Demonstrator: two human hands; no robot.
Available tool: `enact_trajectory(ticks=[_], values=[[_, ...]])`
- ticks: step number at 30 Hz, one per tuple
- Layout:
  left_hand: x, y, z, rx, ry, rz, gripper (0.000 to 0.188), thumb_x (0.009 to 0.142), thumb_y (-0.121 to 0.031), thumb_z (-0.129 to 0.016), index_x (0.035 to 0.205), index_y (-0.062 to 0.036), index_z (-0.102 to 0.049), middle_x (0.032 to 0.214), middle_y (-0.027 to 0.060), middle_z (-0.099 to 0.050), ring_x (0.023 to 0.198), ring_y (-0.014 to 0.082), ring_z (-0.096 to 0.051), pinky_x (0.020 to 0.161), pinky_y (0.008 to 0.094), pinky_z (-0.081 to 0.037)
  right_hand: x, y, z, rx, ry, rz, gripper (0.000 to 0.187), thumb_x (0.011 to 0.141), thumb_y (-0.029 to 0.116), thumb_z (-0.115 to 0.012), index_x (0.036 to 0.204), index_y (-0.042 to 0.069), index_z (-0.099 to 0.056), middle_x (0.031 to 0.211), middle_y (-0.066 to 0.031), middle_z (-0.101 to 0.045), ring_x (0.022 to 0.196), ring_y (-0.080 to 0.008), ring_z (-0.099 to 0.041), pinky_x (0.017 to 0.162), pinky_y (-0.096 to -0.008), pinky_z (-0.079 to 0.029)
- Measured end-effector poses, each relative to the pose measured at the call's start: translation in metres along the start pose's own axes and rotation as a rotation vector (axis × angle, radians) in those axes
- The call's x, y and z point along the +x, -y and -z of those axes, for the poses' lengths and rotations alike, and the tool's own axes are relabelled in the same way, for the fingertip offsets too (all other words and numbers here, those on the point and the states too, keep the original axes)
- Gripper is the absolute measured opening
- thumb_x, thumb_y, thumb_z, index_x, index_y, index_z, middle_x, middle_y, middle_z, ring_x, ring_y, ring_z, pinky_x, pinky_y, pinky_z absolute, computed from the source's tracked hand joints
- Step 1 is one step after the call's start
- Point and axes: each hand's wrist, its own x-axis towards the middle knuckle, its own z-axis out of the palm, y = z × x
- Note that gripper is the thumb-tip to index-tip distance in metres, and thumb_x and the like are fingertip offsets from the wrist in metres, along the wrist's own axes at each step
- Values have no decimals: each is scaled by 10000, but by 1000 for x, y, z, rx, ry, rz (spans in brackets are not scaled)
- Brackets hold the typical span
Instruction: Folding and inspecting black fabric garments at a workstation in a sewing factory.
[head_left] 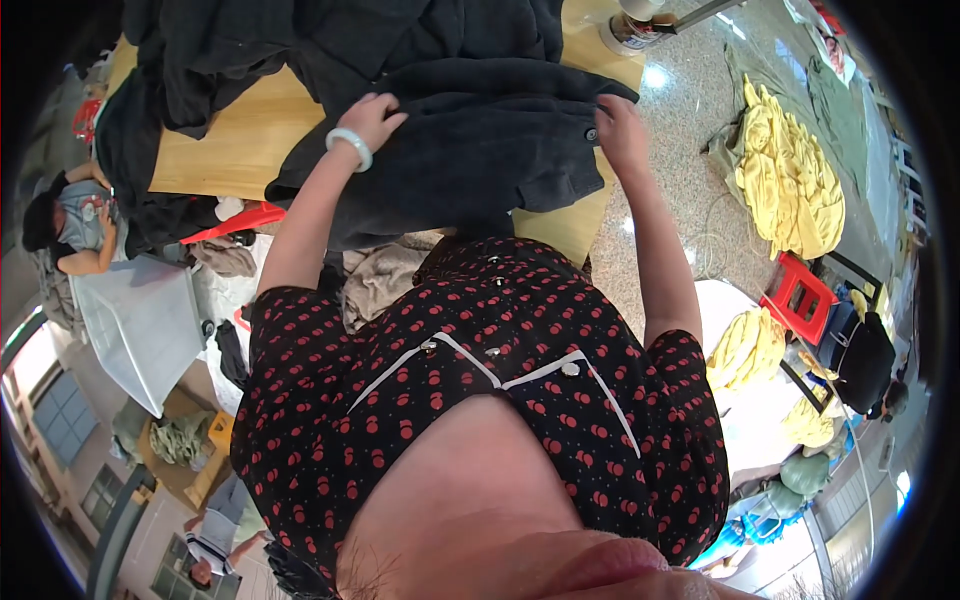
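A black garment (450, 150) of thick cloth lies spread sideways in front of me, with a round button and a flap-like piece near its right end. My left hand (368, 122), with a pale bangle on the wrist, is on the left part of its upper side, fingers curled in against the cloth. At the right end, my right hand (622, 135) has its fingers bent round the garment's edge beside the button. Part of its fingertips is hidden by the hand itself. Beyond the garment lies a heap of similar black clothes (430, 35).
The wooden table (225, 155) shows under the clothes. A thread cone (632, 30) stands at its far right. On the floor to the right are yellow cloth (790, 180) and a red stool (800, 300). A translucent bin (135, 320) and a seated person (80, 220) are at left.
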Motion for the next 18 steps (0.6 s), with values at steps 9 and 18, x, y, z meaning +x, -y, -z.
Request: enact_trajectory(ticks=[9, 18], values=[[83, -105, -70, -91, 407, -50, 297, 777, -322, -525, 865, -56, -623, 922, 134, -595, 904, 276, -544, 817, 355, -413, -14, 35, -33, -87, 282, 379, 229, 693, 157, -597, 903, 84, -540, 826, -87, -530, 831, -264, -506, 759, -351, -385], [94, -122, -74, 29, 542, -114, 308, 742, -345, -562, 842, -66, -643, 937, 128, -596, 924, 257, -545, 838, 335, -409, -21, 21, -41, 77, 156, 390, 229, 657, 140, -609, 865, 85, -531, 783, -69, -507, 824, -237, -486, 773, -342, -369]])
